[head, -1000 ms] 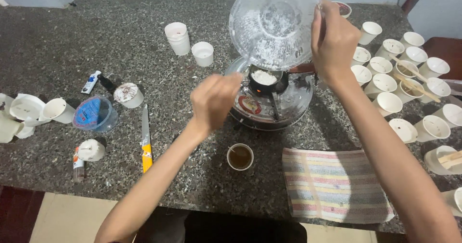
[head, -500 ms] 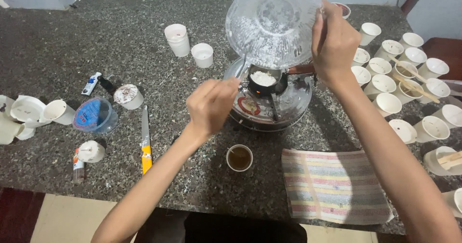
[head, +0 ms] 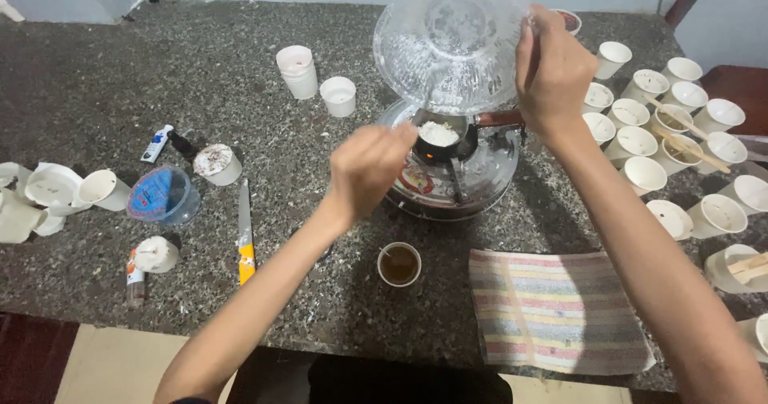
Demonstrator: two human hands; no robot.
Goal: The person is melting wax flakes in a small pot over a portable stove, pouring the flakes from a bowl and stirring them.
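Note:
My right hand (head: pixel 552 72) grips the rim of a clear glass bowl (head: pixel 452 44), held tipped on its side above a small dark pot (head: pixel 440 136). White flakes cling inside the bowl and lie heaped in the pot. The pot sits on a round metal stove (head: pixel 488 172). My left hand (head: pixel 372 168) is closed just left of the pot, under the bowl's lower edge. It pinches a thin utensil that the hand and bowl mostly hide.
A cup of brown liquid (head: pixel 398 264) and a striped cloth (head: pixel 552 308) lie near the speckled stone counter's front edge. Several white paper cups (head: pixel 640 142) crowd the right side. To the left are a yellow-handled knife (head: pixel 244 232), a blue-topped clear tub (head: pixel 164 194) and stacked cups (head: pixel 298 72).
My left hand dipped back to the left, then came forward again to the pot's edge. The bowl has stayed tipped over the pot in my right hand.

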